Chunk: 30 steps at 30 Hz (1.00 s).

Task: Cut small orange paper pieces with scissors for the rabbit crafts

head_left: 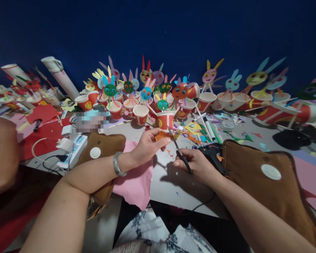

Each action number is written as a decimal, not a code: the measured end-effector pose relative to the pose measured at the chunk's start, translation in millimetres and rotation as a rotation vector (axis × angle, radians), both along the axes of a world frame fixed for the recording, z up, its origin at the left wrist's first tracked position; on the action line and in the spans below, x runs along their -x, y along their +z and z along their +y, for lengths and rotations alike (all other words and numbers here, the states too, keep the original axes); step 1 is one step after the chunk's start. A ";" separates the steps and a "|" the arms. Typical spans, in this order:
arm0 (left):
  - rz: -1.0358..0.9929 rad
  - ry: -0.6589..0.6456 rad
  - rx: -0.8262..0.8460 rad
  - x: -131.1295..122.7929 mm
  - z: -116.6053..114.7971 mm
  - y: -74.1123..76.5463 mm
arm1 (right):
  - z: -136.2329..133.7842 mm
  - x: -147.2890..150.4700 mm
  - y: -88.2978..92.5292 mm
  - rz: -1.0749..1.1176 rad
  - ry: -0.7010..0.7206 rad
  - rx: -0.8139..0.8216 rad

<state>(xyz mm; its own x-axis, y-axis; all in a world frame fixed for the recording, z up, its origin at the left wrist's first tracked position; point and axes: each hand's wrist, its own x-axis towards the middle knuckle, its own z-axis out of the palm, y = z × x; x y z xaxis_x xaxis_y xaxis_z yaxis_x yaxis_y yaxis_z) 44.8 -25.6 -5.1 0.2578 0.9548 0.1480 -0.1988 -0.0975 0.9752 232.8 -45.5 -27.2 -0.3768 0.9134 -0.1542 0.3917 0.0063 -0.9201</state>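
Observation:
Between the thumb and fingers of my left hand (151,144) is a small orange piece of paper (162,135). My right hand (193,163) grips black-handled scissors (183,159), whose blades point up and away, close to the orange paper. A grey bangle circles my left wrist. Just beyond my hands stands a red and white paper cup (165,119) with a small blue rabbit face above it. Pink paper (137,177) lies under my left forearm.
Rows of cups with paper rabbit faces (146,93) line the back. Brown cushions (260,182) lie at both sides. Markers, paper scraps and a black tool (213,158) are at right; a power strip (76,151) is at left. Another person's arm (2,154) shows at far left.

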 end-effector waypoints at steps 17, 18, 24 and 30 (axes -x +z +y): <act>-0.014 -0.049 0.050 -1.0 -1.2 1.2 | -0.6 0.6 1.2 0.061 0.070 0.017; -0.009 -0.051 0.051 -1.0 -1.4 1.8 | -0.4 0.8 1.1 0.059 0.068 0.017; 0.004 -0.048 0.052 -0.6 -1.0 2.2 | 0.0 -0.1 0.0 0.033 0.069 0.006; -0.006 -0.047 0.048 -0.5 -0.3 0.8 | 0.1 -2.0 -1.4 0.018 0.065 -0.014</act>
<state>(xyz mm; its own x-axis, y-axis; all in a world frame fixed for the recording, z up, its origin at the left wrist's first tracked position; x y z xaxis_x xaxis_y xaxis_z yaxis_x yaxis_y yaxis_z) 45.3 -25.9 -4.4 0.3017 0.9477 0.1039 -0.2076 -0.0410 0.9773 234.8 -45.4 -28.5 -0.4378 0.8890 -0.1341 0.3735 0.0441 -0.9266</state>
